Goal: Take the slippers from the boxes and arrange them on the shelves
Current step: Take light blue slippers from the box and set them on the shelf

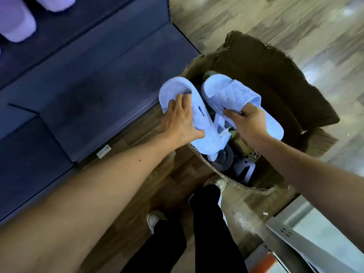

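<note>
- So, my left hand [181, 119] curls round one pale slipper [173, 87], and my right hand [248, 123] pinches its mate [226, 89] — both over the box [256, 56].
- Done: lilac slippers [15, 22] at the shelf [98, 85] far-left corner.
- To do — this pair, plus grey ones [224, 158] in the box.

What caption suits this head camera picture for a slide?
Left hand grips one pale blue quilted slipper, right hand its twin, above a brown cardboard box holding grey slippers, beside dark shelves.

One wide-angle head camera is tilted steeply down and forward. The left hand [180, 119], gripping the left slipper [177, 86], and right hand [248, 121], gripping the right slipper [230, 89], are framed close at centre; shelves [88, 85] are caught far left.
</note>
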The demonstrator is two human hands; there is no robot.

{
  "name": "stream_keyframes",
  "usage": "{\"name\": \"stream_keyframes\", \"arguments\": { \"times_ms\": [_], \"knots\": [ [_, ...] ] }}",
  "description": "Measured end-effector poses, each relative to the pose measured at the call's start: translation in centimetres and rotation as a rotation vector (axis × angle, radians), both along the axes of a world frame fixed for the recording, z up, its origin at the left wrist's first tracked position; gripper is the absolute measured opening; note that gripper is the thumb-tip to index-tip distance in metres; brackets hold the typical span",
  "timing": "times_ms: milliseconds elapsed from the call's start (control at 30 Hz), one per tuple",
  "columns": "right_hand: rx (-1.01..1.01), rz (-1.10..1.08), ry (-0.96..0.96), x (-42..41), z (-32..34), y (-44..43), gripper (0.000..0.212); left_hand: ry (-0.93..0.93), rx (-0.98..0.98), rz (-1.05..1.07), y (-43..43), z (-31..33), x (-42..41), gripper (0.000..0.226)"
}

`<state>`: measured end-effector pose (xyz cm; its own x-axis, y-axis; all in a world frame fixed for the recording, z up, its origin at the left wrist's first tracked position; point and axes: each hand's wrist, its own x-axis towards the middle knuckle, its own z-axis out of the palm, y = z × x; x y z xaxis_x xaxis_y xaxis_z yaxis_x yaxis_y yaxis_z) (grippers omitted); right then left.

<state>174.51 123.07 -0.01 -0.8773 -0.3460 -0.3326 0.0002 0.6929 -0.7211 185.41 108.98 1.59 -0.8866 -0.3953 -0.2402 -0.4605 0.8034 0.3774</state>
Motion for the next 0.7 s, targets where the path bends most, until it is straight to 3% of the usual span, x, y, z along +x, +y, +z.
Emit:
{"name": "stream_keyframes", "arguments": {
  "times_ms": [233,400,567,700],
  "knots": [
    [-0.015,-0.010,0.025,0.6,1.5,1.6,0.039,-0.009,0.023,0.069,0.8,0.6,0.5,0.092],
    [0.041,0.044,0.060,-0.7,2.2,3.6,0.041,-0.117,-0.021,0.054,1.5,0.4,-1.7,0.090],
    [0.043,0.063,0.135,-3.7,2.2,6.4,0.038,-0.236,-0.243,-0.123,1.8,-0.4,-5.5,0.083],
    [0.087,-0.016,0.081,-5.9,1.6,8.2,0.046,-0.419,-0.177,-0.018,2.8,-4.3,-7.6,0.107]
  ]
}}
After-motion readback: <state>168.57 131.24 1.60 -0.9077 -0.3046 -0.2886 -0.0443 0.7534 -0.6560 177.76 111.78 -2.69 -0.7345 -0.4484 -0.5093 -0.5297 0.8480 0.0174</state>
